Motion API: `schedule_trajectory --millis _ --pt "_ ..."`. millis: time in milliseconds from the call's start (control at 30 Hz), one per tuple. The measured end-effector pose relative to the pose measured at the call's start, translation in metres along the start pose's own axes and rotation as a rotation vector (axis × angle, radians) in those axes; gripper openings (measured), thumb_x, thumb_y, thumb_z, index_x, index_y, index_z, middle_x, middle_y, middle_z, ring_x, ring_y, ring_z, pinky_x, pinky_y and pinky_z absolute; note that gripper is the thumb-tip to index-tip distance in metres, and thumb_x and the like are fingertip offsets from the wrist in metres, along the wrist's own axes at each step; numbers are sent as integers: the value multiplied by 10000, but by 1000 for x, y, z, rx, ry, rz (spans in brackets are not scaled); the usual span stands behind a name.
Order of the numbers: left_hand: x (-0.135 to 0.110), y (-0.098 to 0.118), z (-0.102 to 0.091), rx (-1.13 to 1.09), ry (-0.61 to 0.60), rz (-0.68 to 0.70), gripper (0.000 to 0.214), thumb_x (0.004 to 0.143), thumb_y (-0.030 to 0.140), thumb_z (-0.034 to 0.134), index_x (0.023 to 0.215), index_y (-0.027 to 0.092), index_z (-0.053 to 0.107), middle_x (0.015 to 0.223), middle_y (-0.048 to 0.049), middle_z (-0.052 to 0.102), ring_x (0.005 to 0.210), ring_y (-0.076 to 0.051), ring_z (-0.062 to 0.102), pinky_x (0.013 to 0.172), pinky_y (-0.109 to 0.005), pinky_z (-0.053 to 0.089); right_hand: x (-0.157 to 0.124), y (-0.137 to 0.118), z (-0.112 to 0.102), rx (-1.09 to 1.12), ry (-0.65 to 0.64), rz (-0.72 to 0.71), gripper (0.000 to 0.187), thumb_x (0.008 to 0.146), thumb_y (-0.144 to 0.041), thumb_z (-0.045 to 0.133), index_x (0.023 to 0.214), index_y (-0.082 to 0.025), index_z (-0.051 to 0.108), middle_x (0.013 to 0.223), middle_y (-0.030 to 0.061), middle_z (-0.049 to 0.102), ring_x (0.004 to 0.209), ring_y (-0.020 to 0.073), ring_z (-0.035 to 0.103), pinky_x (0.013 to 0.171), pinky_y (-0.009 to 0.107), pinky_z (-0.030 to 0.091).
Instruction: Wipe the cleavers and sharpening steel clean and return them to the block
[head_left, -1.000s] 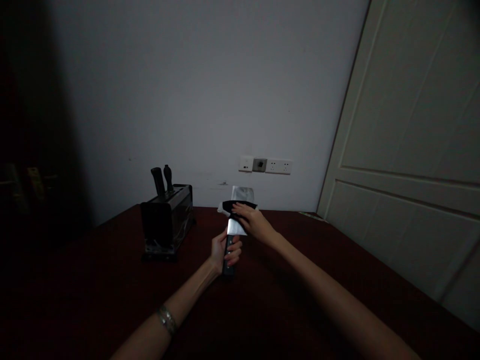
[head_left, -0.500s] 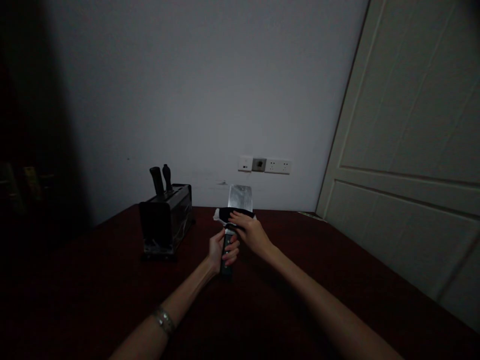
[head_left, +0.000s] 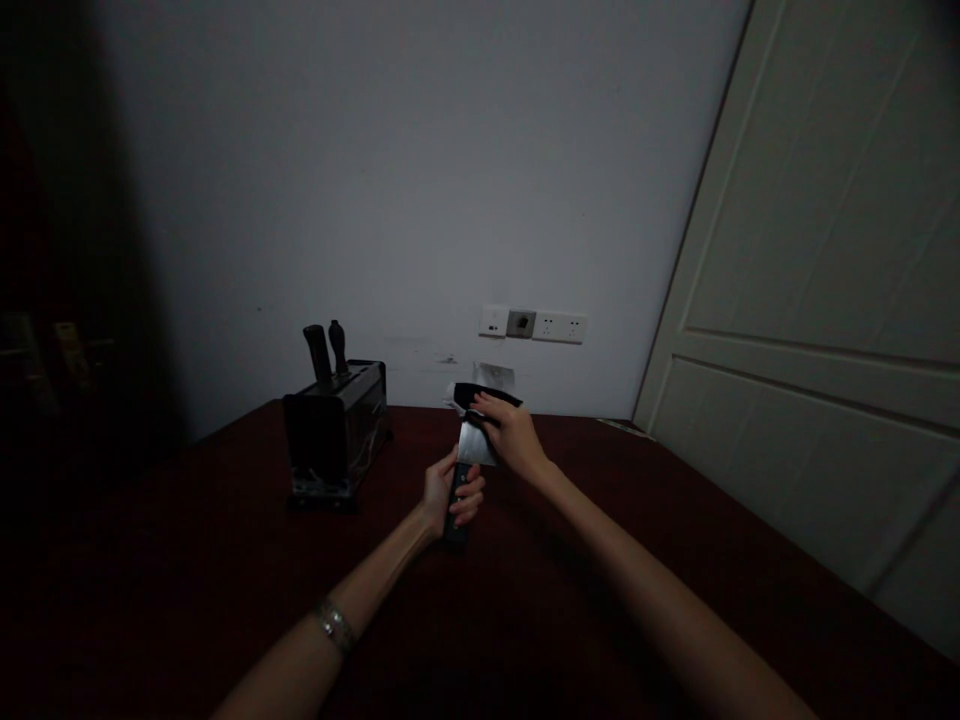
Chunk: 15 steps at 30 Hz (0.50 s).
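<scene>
My left hand [head_left: 448, 495] is closed round the dark handle of a broad steel cleaver [head_left: 475, 441], which stands blade up over the dark red table [head_left: 187, 590]. My right hand [head_left: 507, 431] presses a dark cloth [head_left: 474, 396] against the upper part of the blade, fingers bent over it. The blade's top edge shows just above the cloth. A bracelet is on my left wrist.
A dark knife block [head_left: 335, 424] with two black handles sticking up stands at the table's back left. Wall sockets [head_left: 534, 325] sit on the grey wall behind. A pale panelled door [head_left: 825, 300] fills the right side. The left side is in deep shadow.
My right hand slid the cloth down the blade toward the handle, then back up near the blade's top. The left hand kept its grip on the handle.
</scene>
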<state>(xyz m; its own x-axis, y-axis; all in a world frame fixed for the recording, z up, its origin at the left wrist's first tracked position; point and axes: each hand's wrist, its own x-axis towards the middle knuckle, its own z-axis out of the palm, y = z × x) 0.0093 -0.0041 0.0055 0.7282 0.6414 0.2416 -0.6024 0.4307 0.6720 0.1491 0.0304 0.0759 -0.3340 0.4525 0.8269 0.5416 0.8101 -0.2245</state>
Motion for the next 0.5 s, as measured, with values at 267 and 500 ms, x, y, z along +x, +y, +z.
schedule_trajectory --millis 267,500 --pt "0 3 -3 11 -35 22 383 855 480 325 657 162 405 458 66 293 284 -48 178 249 -170 266 -27 -16 -2 -26 -118 -59 332 788 -61 512 1055 -206 648 1171 72 609 1138 182 522 964 354 432" --pt "-1 5 6 26 -11 0 390 866 470 316 632 166 385 438 73 279 279 -44 152 236 -160 249 38 12 -11 -134 36 20 313 758 -53 539 982 -225 674 1117 43 641 1106 199 548 954 370 434"
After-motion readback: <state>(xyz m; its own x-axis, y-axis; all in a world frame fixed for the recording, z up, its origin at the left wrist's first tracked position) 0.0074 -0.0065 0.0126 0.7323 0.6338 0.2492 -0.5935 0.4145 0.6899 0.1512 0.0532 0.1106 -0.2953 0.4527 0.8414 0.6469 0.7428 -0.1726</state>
